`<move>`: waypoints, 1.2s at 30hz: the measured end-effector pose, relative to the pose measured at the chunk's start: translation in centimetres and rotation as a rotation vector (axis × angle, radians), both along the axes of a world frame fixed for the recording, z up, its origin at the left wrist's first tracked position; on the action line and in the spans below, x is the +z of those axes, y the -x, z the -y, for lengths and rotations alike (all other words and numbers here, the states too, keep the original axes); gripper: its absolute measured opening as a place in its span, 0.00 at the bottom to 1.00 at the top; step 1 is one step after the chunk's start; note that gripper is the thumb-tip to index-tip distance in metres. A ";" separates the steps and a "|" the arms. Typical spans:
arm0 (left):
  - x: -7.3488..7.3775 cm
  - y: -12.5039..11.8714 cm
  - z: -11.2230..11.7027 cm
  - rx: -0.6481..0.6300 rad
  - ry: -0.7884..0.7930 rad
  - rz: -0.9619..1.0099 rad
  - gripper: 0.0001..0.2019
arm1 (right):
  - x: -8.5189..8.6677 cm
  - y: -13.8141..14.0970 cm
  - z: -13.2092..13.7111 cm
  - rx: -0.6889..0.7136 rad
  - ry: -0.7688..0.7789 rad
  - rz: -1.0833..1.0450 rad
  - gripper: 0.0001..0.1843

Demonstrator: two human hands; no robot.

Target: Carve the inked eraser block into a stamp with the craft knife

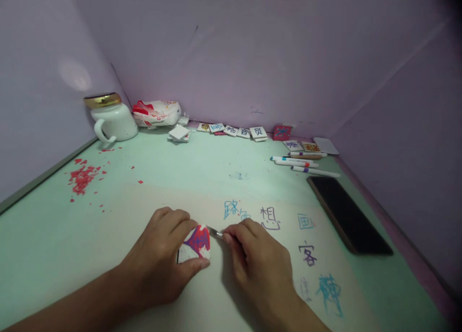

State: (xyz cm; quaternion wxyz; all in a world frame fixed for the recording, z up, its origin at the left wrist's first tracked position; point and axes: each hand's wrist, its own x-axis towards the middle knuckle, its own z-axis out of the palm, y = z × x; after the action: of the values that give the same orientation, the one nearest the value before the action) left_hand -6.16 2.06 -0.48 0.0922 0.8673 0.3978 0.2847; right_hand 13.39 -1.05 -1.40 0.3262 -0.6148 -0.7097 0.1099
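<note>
Pale green tabletop (202,163), boxed in by lilac walls on the left, far and right sides. A cream sheet (162,197) lies at the near middle, with blue and purple characters written on its right half.

Your left hand (164,255) is closed around a small white block (197,243), thumb on its near edge and fingers curled over the far-left side. The block rests on the sheet, its top face coloured red and purple.

Your right hand (260,264) pinches a thin metal tool (216,233) between its fingertips. The tip points left and meets the block's right edge.

Far left: white mug (113,120) with a gold lid, and a crumpled red-and-white bag (157,113) beside it. Red shavings (82,177) are scattered on the left of the table. A row of lettered tiles (234,131) sits along the far wall. Markers (299,162) lie far right, with a dark phone (348,214) flat just nearer than them.
</note>
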 end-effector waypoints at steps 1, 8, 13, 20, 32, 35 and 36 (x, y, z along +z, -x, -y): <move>0.0 0.0 0.0 -0.003 0.001 -0.006 0.10 | 0.0 0.0 0.0 -0.003 0.008 -0.007 0.12; -0.1 0.0 0.0 0.015 -0.008 -0.011 0.11 | 0.2 0.2 0.0 -0.007 0.021 0.006 0.12; -0.2 -0.1 0.0 0.003 -0.010 -0.005 0.11 | 0.1 0.2 0.0 -0.012 0.003 0.044 0.14; -0.3 -0.1 0.0 -0.008 -0.017 0.003 0.11 | 0.0 0.3 0.2 -0.025 -0.006 0.046 0.14; -0.2 -0.2 0.1 0.003 0.011 0.016 0.10 | 0.0 0.7 0.2 -0.060 0.013 0.031 0.14; -0.1 -0.2 0.1 -0.003 0.001 0.030 0.11 | 0.2 0.7 0.0 -0.056 0.036 0.059 0.14; -0.1 -0.2 0.2 -0.007 -0.004 0.036 0.11 | 0.2 0.6 0.0 -0.046 0.043 0.065 0.14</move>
State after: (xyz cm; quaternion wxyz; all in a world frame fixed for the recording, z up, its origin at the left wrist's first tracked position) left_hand -5.93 1.91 -0.55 0.0986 0.8635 0.3926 0.3009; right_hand 12.76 -1.02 -1.16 0.2921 -0.6412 -0.7029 0.0976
